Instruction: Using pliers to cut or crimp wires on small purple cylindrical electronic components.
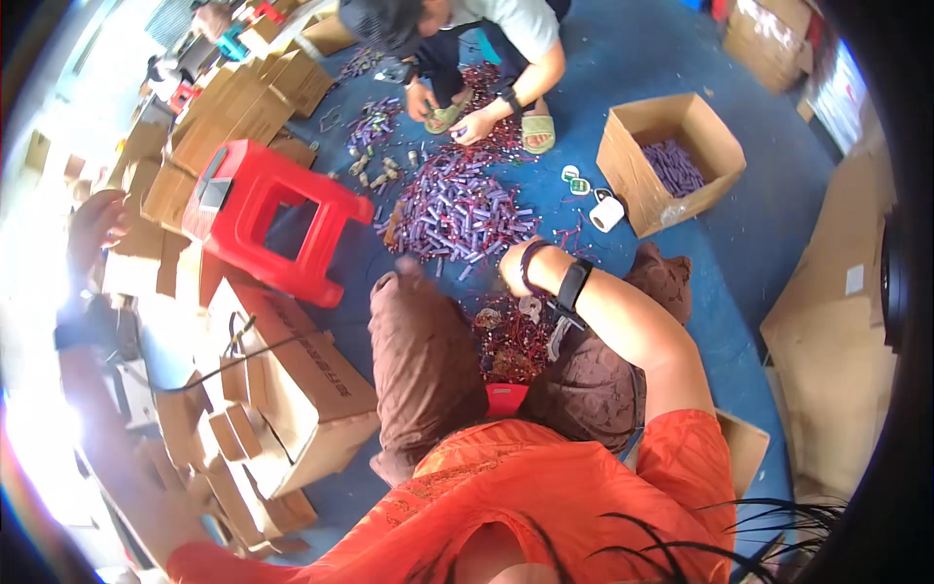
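Observation:
My left hand [95,222] is stretched far out to the left, beside stacked cardboard boxes. Glare and blur hide its fingers, so whether it holds anything does not show. Between my knees, my right hand [516,270] hangs at the near edge of a heap of small purple cylinders [467,214], which look like battery cells. Its fingers are turned away and mostly hidden. Below that hand lies a tangle of thin red wires and small bits [511,350]. A white tape roll [529,309] rests on this tangle.
A red plastic stool [282,219] lies tipped at the left, near an opened carton [302,375]. Across the heap, another person's hands [477,125] work low over the floor. An open cardboard box [671,161] at the right holds more purple cylinders. White rolls [607,212] stand beside it.

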